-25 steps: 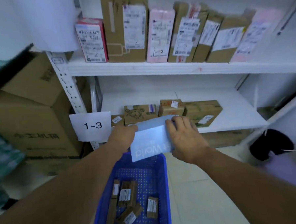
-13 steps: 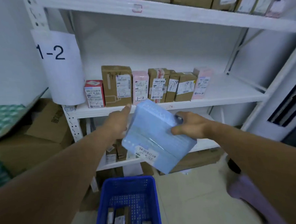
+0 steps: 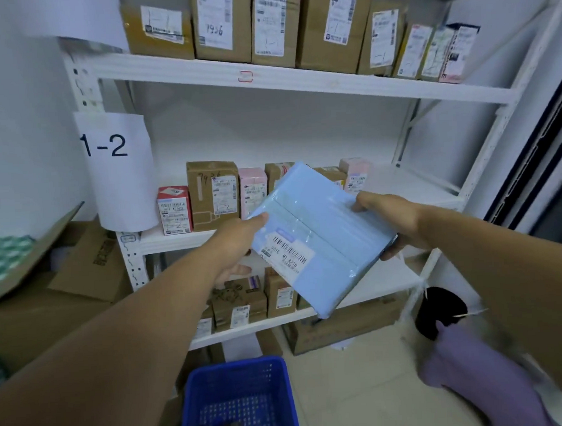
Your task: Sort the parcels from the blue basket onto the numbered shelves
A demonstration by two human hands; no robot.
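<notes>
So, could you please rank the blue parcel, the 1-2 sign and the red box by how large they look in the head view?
1. blue parcel, though it is nearest the camera, which flatters it
2. 1-2 sign
3. red box

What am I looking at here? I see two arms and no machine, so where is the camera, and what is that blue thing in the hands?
There is no machine: a person sorts parcels with bare hands. The single picture comes from a wide-angle camera worn on that person's head, looking forward and down, so both arms reach in from below. The left hand and the right hand grip a pale blue parcel by opposite edges, thumbs on top; its barcode label faces the camera. Behind stands a white shelf rack. The paper sign reads 1-2, and the shelf beside it carries a row of upright parcels, among them a red-and-white box and a brown carton. On the floor stands the blue basket, with a few parcels inside.
</notes>
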